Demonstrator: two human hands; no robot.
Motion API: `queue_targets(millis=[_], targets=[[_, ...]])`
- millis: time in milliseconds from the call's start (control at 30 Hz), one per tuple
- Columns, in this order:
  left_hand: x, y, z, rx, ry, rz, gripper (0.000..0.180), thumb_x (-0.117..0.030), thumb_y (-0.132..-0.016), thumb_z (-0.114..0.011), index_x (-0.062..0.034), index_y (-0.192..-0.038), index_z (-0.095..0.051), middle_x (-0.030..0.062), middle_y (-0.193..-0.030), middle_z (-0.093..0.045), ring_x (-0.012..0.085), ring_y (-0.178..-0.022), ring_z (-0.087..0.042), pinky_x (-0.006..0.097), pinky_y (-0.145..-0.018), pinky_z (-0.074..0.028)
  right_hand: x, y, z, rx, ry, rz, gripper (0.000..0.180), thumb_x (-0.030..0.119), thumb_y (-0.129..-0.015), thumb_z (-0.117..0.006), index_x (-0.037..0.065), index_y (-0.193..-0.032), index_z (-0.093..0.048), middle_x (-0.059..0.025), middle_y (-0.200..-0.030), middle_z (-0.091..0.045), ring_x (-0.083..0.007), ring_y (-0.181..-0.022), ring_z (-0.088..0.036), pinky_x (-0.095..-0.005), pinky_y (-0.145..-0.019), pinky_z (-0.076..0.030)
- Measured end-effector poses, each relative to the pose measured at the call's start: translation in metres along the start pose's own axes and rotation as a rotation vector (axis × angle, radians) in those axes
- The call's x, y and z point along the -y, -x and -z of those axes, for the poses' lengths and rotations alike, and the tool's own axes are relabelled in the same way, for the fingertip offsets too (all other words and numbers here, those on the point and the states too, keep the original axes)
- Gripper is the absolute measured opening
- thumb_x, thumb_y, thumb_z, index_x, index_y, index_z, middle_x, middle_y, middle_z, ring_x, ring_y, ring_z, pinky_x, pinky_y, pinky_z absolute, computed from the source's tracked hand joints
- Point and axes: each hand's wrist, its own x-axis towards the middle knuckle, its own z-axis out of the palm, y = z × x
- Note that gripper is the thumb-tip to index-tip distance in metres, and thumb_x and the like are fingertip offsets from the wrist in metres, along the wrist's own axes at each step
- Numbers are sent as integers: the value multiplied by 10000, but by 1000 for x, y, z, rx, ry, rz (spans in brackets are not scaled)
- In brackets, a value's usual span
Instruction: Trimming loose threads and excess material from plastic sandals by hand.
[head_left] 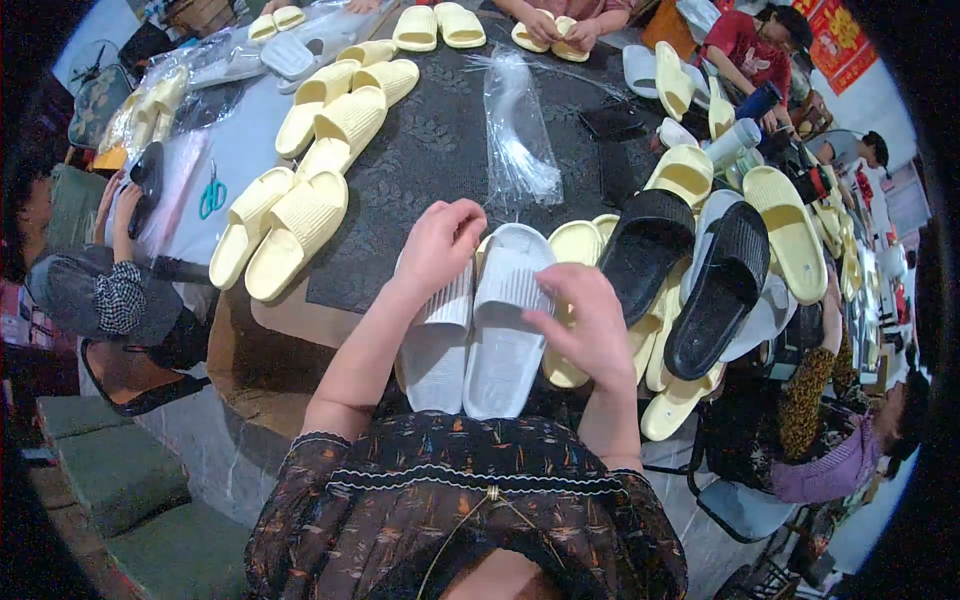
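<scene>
Our left hand: loosely curled, fingers bent toward the right; the left hand [447, 238] hangs over the toe end of the left pale grey slipper [437, 345], and we cannot tell whether it touches or grips anything.
Our right hand: half spread, thumb and forefinger apart; the right hand [588, 322] is at the right-hand edge of the right pale grey slipper's [503, 350] ribbed strap, seemingly touching it, with no firm grip to be seen.
Grey pair: two slippers side by side in front of us at the near table edge, toes pointing away from us.
Black slippers on our right: two, a wide-strapped black slipper [648, 250] and a second black slipper [715, 300] nearer us, overlapping yellow and grey ones.
Yellow slippers beneath them: several, too overlapped to count; one yellow slipper [785, 235] lies uncovered at the pile's right.
Yellow slippers on our left: a nearest pair [278, 235] of two, with more overlapping beyond.
Far edge: two yellow slippers [438, 28] side by side, and two more [553, 35] at a co-worker's hands [580, 35].
Clear plastic bags: one bundle [522, 135] lying on the dark patterned cloth [430, 150].
Scissors: one teal-handled pair [212, 195], at our left.
</scene>
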Motion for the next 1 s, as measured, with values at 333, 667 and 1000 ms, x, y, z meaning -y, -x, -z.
queue_targets(millis=[333, 667, 1000], targets=[[14, 0, -7, -58, 344, 83, 143, -139, -914, -620, -10, -962, -660, 58, -751, -627, 103, -660, -579, 273, -601, -464, -8, -54, -58, -146, 107, -311, 230, 278, -869, -682, 64, -954, -699, -114, -925, -663, -312, -888, -629, -434, -768, -499], [9, 3, -5, 57, 405, -184, 301, -46, -858, -618, -51, -1158, -596, 40, -854, -628, 113, -764, -603, 267, -699, -496, -19, -52, -74, -256, -514, -251, 122, 150, -867, -674, 42, -923, -672, -83, -864, -676, -206, -792, -644, -328, -742, -503], [13, 1, -6, -28, 390, -50, 149, -93, -853, -724, -33, -988, -704, 25, -856, -663, 72, -685, -568, 233, -620, -467, -27, -46, -80, -318, -651, -356, 121, 124, -866, -702, 34, -945, -685, -52, -875, -662, -155, -806, -599, -295, -731, -481]])
